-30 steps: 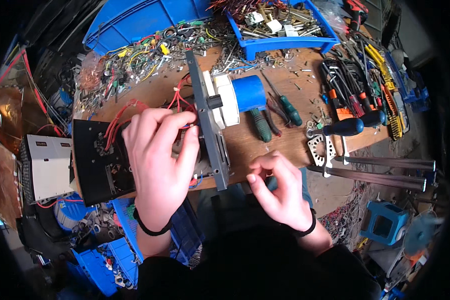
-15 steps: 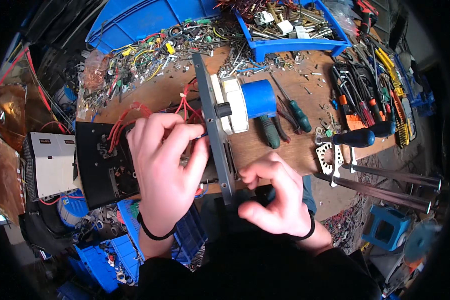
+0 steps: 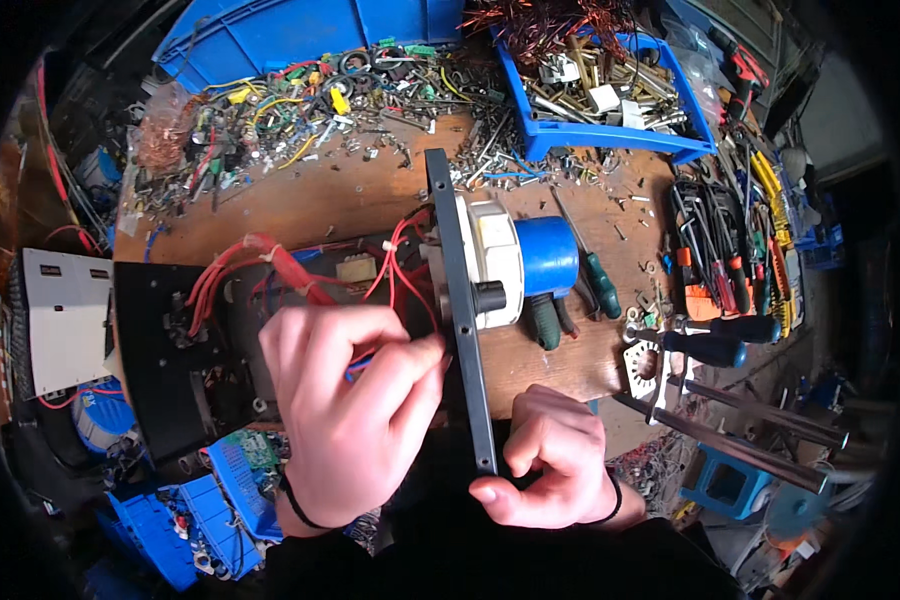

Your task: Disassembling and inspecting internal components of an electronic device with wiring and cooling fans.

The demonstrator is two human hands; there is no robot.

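An upright grey panel [image 3: 456, 290] carries a white round housing [image 3: 498, 260] with a blue cylinder [image 3: 546, 258] on its right face. Behind it lies a black chassis [image 3: 165, 360] with red wires [image 3: 305, 280]. My left hand [image 3: 355, 410] is closed at the panel's left side, fingertips pinched near red and blue wires; what they hold is hidden. My right hand [image 3: 545, 465] is curled at the panel's lower end, thumb beside the edge; its fingers' contents are hidden. Green-handled screwdriver [image 3: 600, 285] and pliers [image 3: 542, 325] lie to the right.
The wooden bench [image 3: 230, 205] bears scattered small scrap along the back, a blue tray [image 3: 620, 140] of metal pieces and a row of hand tools [image 3: 720, 260]. Blue-handled tools [image 3: 710, 350] and metal bars [image 3: 740, 410] lie right. A white box [image 3: 65, 320] stands left; blue crates [image 3: 200, 520] sit below.
The panel and bench appear lower in view and farther right. My left hand's index finger has curled at the panel. My right hand has moved down to the panel's lower end and curled tighter.
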